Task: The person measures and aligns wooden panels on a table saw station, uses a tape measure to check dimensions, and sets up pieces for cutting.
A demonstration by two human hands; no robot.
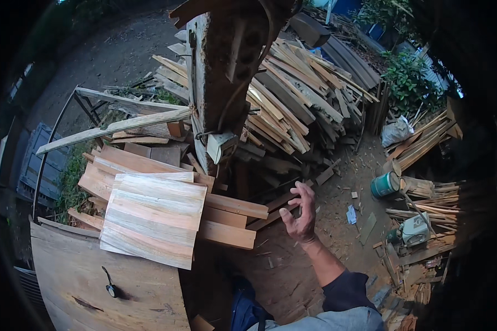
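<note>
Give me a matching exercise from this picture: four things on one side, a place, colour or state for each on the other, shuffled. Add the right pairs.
Things:
1. right hand
2. striped sheet
3. can
4. small dark object

Descriptions:
A. lying on the wooden board, lower left
B. green, at the right of the picture
C. raised and empty
D. lying across stacked planks

Right pairs: 1-C, 2-D, 3-B, 4-A
</note>
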